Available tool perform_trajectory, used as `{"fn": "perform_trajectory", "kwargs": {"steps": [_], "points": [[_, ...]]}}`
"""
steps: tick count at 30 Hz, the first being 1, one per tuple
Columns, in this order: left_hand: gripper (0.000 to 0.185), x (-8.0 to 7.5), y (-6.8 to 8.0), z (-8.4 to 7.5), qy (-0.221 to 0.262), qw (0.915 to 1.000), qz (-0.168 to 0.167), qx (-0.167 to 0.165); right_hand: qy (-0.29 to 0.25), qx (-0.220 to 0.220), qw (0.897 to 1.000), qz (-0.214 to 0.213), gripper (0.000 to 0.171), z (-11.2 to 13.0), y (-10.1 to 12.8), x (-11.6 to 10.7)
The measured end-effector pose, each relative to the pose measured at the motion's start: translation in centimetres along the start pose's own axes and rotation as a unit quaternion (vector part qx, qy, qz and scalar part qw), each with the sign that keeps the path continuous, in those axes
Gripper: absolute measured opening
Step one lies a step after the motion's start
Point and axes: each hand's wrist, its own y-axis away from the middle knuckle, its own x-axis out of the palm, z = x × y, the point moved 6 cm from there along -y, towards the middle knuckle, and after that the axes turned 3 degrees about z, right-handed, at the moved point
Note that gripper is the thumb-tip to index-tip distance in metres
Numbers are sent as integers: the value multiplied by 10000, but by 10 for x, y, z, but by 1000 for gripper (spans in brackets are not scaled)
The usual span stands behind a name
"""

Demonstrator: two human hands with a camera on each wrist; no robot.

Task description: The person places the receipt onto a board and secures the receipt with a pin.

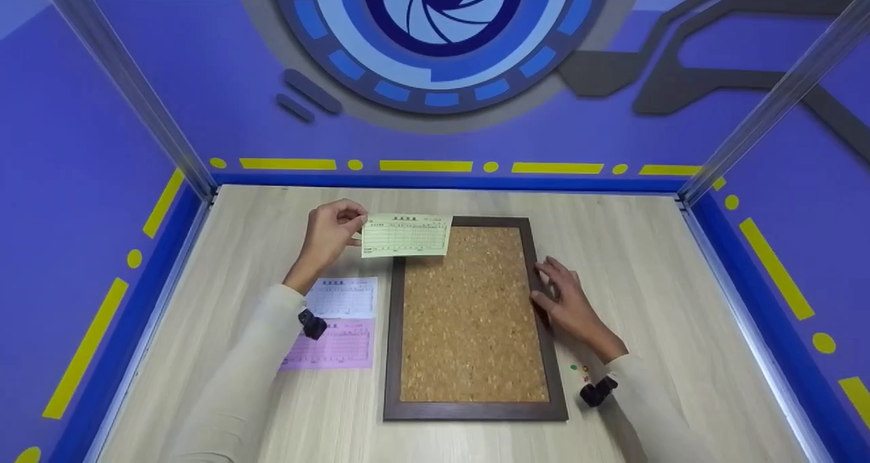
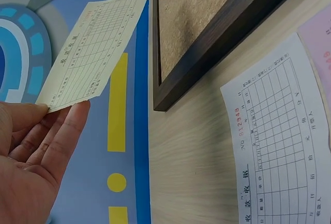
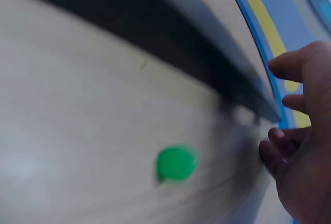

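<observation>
My left hand [image 1: 329, 235] pinches a pale yellow receipt slip [image 1: 406, 237] by its left edge. Printed with a table grid, the slip is raised and overlaps the top left corner of a cork board [image 1: 472, 313] in the head view. In the left wrist view, thumb and fingers [image 2: 64, 136] meet at one corner of it. The board lies flat in a dark brown frame [image 1: 477, 410]. At the frame's right side is my right hand [image 1: 565, 303], its fingers loosely bent and the fingertips right at the edge.
A white receipt slip [image 1: 350, 300] and a pink one [image 1: 340, 354] lie left of the board, partly behind my left forearm. Right of it are small coloured pieces, including a green one [image 3: 177, 163]. Blue and purple panels [image 1: 435, 150] wall in the table [image 1: 652, 259].
</observation>
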Motion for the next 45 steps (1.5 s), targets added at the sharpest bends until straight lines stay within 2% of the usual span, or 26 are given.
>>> {"fn": "perform_trajectory", "kwargs": {"steps": [5, 9, 16, 23, 28, 34, 40, 45], "points": [[11, 5, 1, 2, -22, 10000, -21, -61, 84, -374, 9990, -242, 52, 20, -16, -2], [14, 10, 2, 2, 45, 10000, 4, -71, 4, -614, 9979, -210, 47, 36, -29, 5], [11, 20, 2, -3, 171, 9999, -5, -7, -474, -544, 9973, 109, 45, 61, -48, 24], [13, 29, 1, -2, 237, 9997, 57, -76, -774, -456, 9958, 171, 50, 77, -63, 37], [11, 36, 0, -2, 454, 9989, 98, -107, -877, -600, 9942, 171, 50, 85, -68, 41], [8, 44, -3, -3, 731, 9971, 89, -176, -1121, -785, 9906, 9, 37, 91, -71, 44], [8, 49, -4, -2, 1057, 9937, 72, -358, -1612, -640, 9845, -272, 26, 94, -69, 47], [10, 55, -5, -1, 1117, 9931, 69, -336, -1937, -610, 9777, -543, 12, 96, -66, 45]]}}
